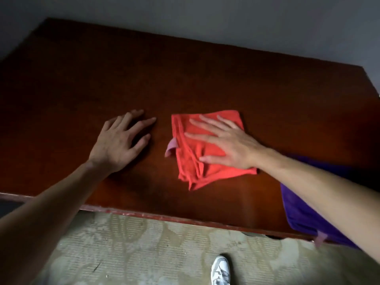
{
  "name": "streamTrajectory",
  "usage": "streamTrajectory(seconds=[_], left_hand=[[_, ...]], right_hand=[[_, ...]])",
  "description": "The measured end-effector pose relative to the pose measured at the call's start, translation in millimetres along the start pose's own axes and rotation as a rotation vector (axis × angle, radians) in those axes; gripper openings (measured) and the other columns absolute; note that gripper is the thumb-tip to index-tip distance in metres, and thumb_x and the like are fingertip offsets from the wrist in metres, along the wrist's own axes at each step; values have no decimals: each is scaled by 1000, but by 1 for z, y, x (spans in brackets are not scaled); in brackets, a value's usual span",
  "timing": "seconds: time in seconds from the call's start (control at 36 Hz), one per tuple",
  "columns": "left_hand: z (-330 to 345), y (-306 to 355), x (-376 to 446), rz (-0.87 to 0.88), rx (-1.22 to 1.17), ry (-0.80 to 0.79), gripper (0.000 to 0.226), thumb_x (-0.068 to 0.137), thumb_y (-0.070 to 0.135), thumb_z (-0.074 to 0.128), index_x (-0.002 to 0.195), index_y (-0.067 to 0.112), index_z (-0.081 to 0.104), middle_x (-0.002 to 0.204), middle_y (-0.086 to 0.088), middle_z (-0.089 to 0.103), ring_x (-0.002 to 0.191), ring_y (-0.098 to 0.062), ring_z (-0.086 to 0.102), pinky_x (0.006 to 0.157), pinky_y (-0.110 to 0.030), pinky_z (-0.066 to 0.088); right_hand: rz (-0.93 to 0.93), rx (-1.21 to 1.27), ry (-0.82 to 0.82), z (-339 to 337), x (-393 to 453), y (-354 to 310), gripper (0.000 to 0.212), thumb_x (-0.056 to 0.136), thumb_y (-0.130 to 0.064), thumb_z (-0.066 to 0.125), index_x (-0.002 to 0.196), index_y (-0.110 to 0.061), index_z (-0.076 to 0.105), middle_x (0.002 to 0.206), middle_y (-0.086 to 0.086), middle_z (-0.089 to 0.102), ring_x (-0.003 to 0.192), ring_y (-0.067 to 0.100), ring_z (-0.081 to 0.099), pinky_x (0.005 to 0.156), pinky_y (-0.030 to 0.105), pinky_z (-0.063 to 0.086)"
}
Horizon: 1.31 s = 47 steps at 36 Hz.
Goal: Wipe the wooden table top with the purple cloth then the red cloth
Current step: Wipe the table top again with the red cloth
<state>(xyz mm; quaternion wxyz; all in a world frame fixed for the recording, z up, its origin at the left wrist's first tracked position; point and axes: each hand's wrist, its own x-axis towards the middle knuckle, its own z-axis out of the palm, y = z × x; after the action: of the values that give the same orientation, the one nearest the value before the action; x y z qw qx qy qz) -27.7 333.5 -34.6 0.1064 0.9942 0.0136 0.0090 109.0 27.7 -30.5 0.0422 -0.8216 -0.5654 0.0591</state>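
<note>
My right hand (pixel 228 145) lies flat on the folded red cloth (pixel 205 153), fingers spread and gripping nothing.

The red cloth sits under my right fingers (pixel 202 121) on the dark wooden counter (pixel 185 79), a pale pink tag (pixel 171 148) poking out from its edge on the side toward my left hand. My left hand (pixel 119 140) rests bare on the counter just beside the cloth, its fingers splayed, slightly arched and holding nothing, their tips close to the cloth's edge but apart from it. Behind my right wrist, partly hidden under my forearm, the purple cloth (pixel 304 210) lies at the counter's near edge and hangs over it, with a small pink tag of its own. Below the counter I see patterned carpet (pixel 144 243) and the toe of my white shoe (pixel 221 270).
</note>
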Motion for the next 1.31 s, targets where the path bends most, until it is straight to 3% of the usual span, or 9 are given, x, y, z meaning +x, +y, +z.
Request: streamTrajectory(seconds=[0.31,0.44,0.64,0.72,0.86,1.03,1.11,1.19,1.31], left_hand=[[0,-9,6,16,-48,-39,52,103,57,23,154,48,25,164,8,21,153,-7,13,123,-33,6],[0,-9,6,27,-97,-31,51,103,56,28,153,47,30,166,8,20,154,-8,13,125,-38,10],[3,-11,8,31,-127,5,50,104,56,30,153,47,31,166,9,19,154,-9,13,124,-42,14],[4,-11,7,36,-126,9,50,104,57,29,153,47,29,166,9,18,154,-8,11,125,-42,12],[4,-12,7,54,-143,26,50,104,57,30,153,46,30,166,8,20,154,-6,9,125,-39,9],[4,-12,7,56,-200,64,53,101,62,30,151,47,36,163,10,25,153,-4,12,125,-33,5],[2,-14,6,29,-319,122,51,99,59,38,146,41,46,155,10,37,148,-8,28,122,-39,21],[-4,-13,0,-60,-479,259,44,98,51,47,135,30,58,140,8,47,128,-14,50,107,-38,41],[-11,-23,-18,-170,-440,335,43,95,48,47,129,25,60,130,1,52,118,-22,55,100,-45,42]], right_hand=[[163,32,4,-33,140,144,77,90,-84,14,159,-48,17,172,-11,8,158,10,0,127,48,3],[221,39,30,-46,185,192,84,85,-90,9,158,-51,18,171,-12,10,158,13,5,126,51,8],[406,76,129,-50,222,214,74,91,-79,28,158,-48,25,171,-8,17,158,16,12,125,48,10],[543,73,156,-48,226,206,66,99,-71,34,159,-45,23,171,-7,15,158,17,10,125,43,6],[664,73,146,-42,216,172,70,100,-72,26,162,-41,17,173,-4,8,159,15,1,126,45,0],[644,44,161,-22,173,102,73,98,-74,21,161,-40,17,173,-3,9,159,16,1,127,47,2],[644,42,180,-11,146,50,84,87,-80,9,161,-41,18,172,-5,10,159,15,2,127,46,4],[663,20,208,1,116,-8,85,86,-79,8,161,-40,22,172,-5,15,159,16,6,126,45,6],[630,-17,224,20,77,-89,77,93,-74,17,161,-39,23,171,-4,18,159,16,8,127,46,8]])
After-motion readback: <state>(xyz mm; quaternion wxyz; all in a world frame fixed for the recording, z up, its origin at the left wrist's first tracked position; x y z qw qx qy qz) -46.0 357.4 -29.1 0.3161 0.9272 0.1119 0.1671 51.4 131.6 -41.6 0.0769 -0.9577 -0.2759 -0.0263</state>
